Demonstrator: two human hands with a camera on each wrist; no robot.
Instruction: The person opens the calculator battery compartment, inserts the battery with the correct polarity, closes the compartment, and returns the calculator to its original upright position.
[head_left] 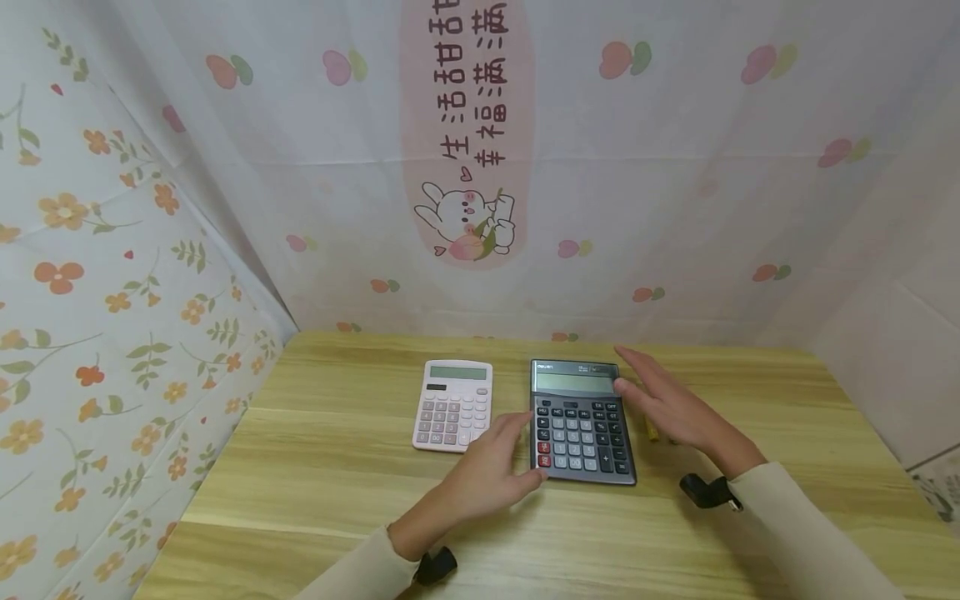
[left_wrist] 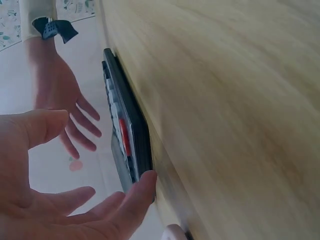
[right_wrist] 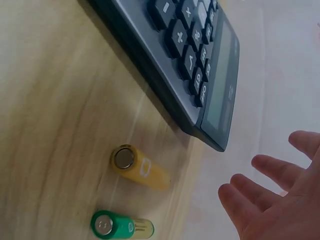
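A large dark grey calculator [head_left: 577, 421] lies face up on the wooden table, its display at the far end. My left hand [head_left: 489, 473] is beside its left edge with fingers extended; in the left wrist view one fingertip [left_wrist: 148, 179] is right at the calculator's side. Past the calculator's upper right corner, my right hand [head_left: 672, 410] is held with straight, spread fingers and nothing in its grasp. A yellow battery [right_wrist: 142, 167] and a green battery [right_wrist: 114, 225] lie near that hand, to the right of the calculator.
A smaller white-pink calculator [head_left: 460, 375] rests left of the grey one, its lower right corner behind my left hand. The wooden table [head_left: 337, 467] meets a printed curtain [head_left: 637, 208] at its back edge. Another flowered cloth [head_left: 135, 333] hangs on the left.
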